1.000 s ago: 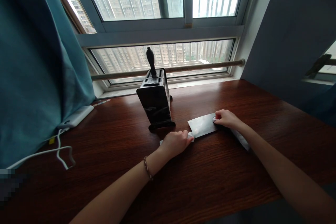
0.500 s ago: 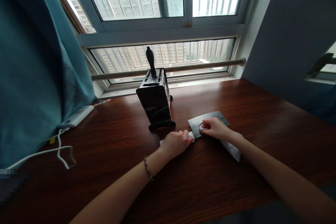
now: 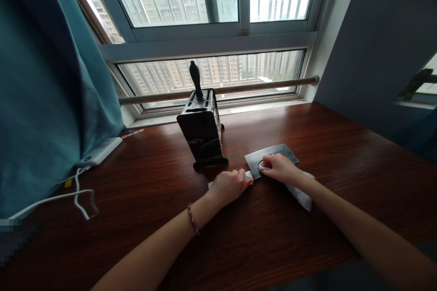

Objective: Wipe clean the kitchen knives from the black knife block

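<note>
My left hand [image 3: 229, 185] is closed around the handle end of a cleaver; white material [image 3: 249, 177], perhaps cloth or paper, shows at both sides of the fist and hides the handle. The cleaver's wide grey blade [image 3: 254, 160] extends to the right, just above or on the table. My right hand [image 3: 280, 167] is closed on a white cloth [image 3: 301, 198], pressing a bunched part against the blade. The rest of the cloth hangs below my right wrist onto the table. A dark curved line shows beside the right fingertips.
A black knife block [image 3: 201, 134] with one black-handled tool [image 3: 195, 79] stands behind my left hand. On the left lie a white power strip [image 3: 99, 152] and white cable [image 3: 51, 199], near a blue curtain [image 3: 41, 91]. A window and rail [image 3: 262, 85] border the wooden table [image 3: 341, 168].
My right hand has shifted very slightly left on the blade, and the hanging cloth has moved a little with it. My left hand stays in place.
</note>
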Available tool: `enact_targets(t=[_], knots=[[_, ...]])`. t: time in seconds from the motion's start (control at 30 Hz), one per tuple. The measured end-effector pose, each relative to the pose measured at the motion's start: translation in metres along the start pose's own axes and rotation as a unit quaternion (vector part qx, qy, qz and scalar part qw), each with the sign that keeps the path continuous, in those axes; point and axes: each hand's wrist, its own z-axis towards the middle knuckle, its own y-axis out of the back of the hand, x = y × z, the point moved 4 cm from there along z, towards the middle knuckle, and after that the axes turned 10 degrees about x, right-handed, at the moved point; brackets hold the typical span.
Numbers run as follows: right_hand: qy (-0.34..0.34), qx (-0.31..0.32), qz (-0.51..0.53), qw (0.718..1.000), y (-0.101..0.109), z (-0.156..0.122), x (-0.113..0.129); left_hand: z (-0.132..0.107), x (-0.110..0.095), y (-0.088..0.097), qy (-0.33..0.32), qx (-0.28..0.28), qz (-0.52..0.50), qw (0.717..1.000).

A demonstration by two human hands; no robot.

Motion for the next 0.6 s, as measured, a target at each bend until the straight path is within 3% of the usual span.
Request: enact_targets(t=[0.23,0.43,0.6], knots=[[-0.031,-0.024,-0.039,0.998,0.002,-0.005,0.004,0.0,0.0,0.0,-0.004,0.002,-0.003,1.0],[0.083,0.023,0.055,0.995,-0.009,-0.006,0.019,0.001,0.0,-0.001,-0.001,-0.01,0.01,1.0],[0.093,0.022,0.059,0.994,-0.011,-0.008,0.024,0.001,-0.001,0.0,0.002,-0.009,0.013,1.0]])
